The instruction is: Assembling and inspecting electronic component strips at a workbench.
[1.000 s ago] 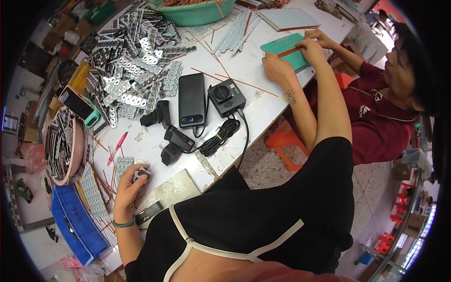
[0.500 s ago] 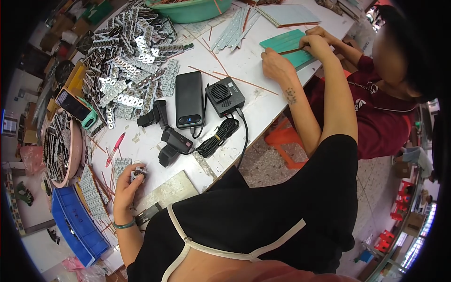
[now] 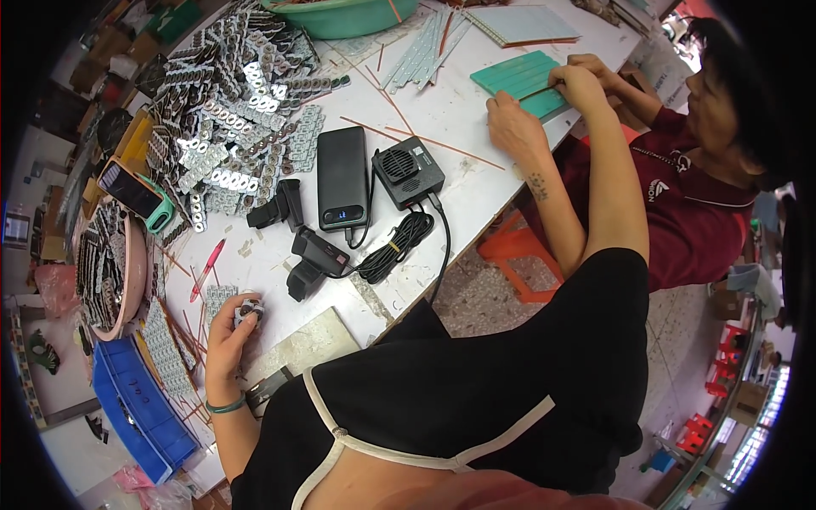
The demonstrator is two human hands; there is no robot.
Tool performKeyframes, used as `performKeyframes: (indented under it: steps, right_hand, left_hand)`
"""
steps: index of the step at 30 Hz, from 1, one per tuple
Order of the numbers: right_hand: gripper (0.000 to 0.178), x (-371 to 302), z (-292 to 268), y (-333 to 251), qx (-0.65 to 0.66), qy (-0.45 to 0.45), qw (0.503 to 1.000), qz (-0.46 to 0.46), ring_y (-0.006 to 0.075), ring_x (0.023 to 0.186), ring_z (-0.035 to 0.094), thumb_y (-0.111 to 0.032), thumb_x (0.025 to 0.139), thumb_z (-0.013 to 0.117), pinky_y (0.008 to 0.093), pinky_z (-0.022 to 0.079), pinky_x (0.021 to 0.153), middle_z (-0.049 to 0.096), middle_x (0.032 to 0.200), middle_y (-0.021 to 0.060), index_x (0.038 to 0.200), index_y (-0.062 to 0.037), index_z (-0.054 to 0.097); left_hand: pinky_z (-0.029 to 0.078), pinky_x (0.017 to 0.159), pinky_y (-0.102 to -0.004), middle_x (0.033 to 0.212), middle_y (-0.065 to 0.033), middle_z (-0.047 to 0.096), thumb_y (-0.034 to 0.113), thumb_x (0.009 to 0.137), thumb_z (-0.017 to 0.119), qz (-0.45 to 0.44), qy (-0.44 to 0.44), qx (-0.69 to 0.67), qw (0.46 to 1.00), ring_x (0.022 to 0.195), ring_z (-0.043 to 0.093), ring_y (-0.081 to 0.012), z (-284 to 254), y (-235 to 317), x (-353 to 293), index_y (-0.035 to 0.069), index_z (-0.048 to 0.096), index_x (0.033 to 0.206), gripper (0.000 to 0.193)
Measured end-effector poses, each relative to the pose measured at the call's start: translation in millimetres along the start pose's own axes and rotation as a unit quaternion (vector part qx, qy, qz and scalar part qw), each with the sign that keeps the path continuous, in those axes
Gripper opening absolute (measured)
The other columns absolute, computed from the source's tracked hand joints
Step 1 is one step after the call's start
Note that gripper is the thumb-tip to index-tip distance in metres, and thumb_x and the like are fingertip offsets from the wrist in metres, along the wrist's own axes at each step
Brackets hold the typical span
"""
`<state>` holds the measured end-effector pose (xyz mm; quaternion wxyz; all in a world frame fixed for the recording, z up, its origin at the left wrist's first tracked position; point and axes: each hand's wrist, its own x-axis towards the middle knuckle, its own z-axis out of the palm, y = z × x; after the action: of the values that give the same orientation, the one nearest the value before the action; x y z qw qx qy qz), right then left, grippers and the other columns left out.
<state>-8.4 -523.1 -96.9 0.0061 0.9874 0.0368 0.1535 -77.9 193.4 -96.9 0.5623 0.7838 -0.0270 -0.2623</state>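
At the lower left, my left hand [image 3: 227,340] closes around a small silver-and-dark rounded piece [image 3: 248,311], pinched between thumb and fingers above the white table. A strip of small grey metal parts [image 3: 221,296] lies beside these fingers. My right hand [image 3: 580,83] reaches far right with bent fingers at the edge of a grooved green board [image 3: 520,75]. One thin brown stick [image 3: 535,93] lies along that board and runs to my right fingertips, whose grip is partly hidden. A co-worker's tattooed forearm [image 3: 544,200] also reaches toward the board, and their other hand is behind mine.
A heap of metal strips [image 3: 246,119] covers the back left. A black power bank [image 3: 342,178], a small black fan box [image 3: 408,173] and coiled cable [image 3: 395,246] occupy the middle. A pink pen [image 3: 207,270], blue tray [image 3: 140,412] and green basin [image 3: 340,19] surround them.
The co-worker's tattooed hand has shifted right and slightly nearer, off the board's left end. My right hand has moved a little right. My left hand has turned slightly, showing more of the held piece.
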Motion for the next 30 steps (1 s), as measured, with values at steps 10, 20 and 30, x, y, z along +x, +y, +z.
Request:
performKeyframes:
  steps: [10, 20, 30]
  right_hand:
    - [0.013, -18, 7, -19, 0.000, 0.042, 0.996, 0.083, 0.0322, 0.083, 0.064, -0.003, 0.076, 0.062, 0.0401, 0.049, 0.070, 0.066, 0.083, 0.0139, 0.087, -0.0090, 0.066]
    - [0.017, -4, -4, -19, -0.011, -0.039, 0.995, 0.094, 0.0320, 0.081, 0.064, -0.001, 0.074, 0.054, 0.0398, 0.049, 0.068, 0.066, 0.082, 0.0156, 0.084, -0.0078, 0.066]
    - [0.033, -20, 11, 32, 0.034, 0.029, 0.987, 0.155, 0.0322, 0.089, 0.065, 0.002, 0.078, 0.048, 0.0385, 0.049, 0.077, 0.066, 0.090, 0.0178, 0.100, -0.0103, 0.069]
  left_hand:
    - [0.040, 0.063, -0.0186, 0.089, 0.0025, 0.054, 0.010, 0.085, 0.060, 0.010, -0.007, -0.010, 1.000, 0.071, 0.048, -0.0056, 1, -3, 5, 0.005, 0.059, 0.114, 0.029]
    - [0.042, 0.065, -0.0188, 0.089, 0.0028, 0.054, 0.016, 0.087, 0.060, 0.009, 0.001, 0.010, 1.000, 0.073, 0.048, -0.0056, 3, 1, 3, 0.007, 0.059, 0.116, 0.030]
    - [0.040, 0.062, -0.0181, 0.088, 0.0026, 0.054, 0.018, 0.087, 0.061, 0.000, 0.006, 0.001, 1.000, 0.070, 0.048, -0.0053, 1, 0, 3, 0.006, 0.058, 0.116, 0.031]
